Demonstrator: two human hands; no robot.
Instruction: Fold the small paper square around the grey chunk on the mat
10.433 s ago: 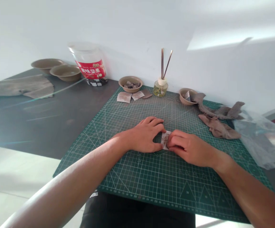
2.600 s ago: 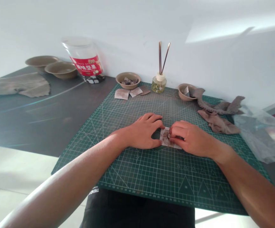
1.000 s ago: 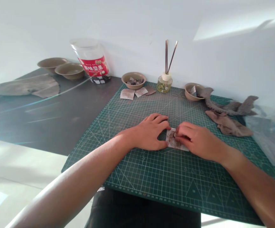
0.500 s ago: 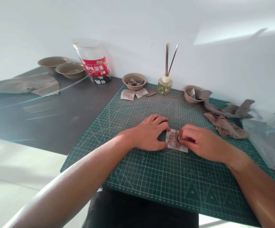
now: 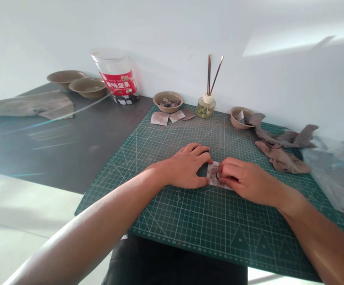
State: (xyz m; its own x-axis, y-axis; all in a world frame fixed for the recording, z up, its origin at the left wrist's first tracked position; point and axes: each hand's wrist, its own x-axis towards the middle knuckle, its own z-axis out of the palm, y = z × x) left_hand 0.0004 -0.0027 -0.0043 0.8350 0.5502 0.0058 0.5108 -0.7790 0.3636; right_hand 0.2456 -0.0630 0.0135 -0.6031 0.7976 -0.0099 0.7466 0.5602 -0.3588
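A small whitish piece with brown smears (image 5: 213, 173) lies flat on the green cutting mat (image 5: 172, 213). My left hand (image 5: 189, 166) rests on the mat with its fingers apart, thumb and a fingertip touching the piece's left edge. Over the right part of the piece, my right hand (image 5: 240, 177) is closed in a pinch around something small and dark, too hidden to name. The right fingers cover much of the piece.
Behind stand a bowl of dark bits (image 5: 168, 102), a reed diffuser (image 5: 205, 107) and another bowl (image 5: 239, 118). Brown cloth scraps (image 5: 285, 158) and a plastic bag (image 5: 335, 174) lie right. A large clear tub (image 5: 118, 85) stands back left.
My right hand has moved a little to the left over the smeared piece, closer to my left hand. My left hand has stayed in place.
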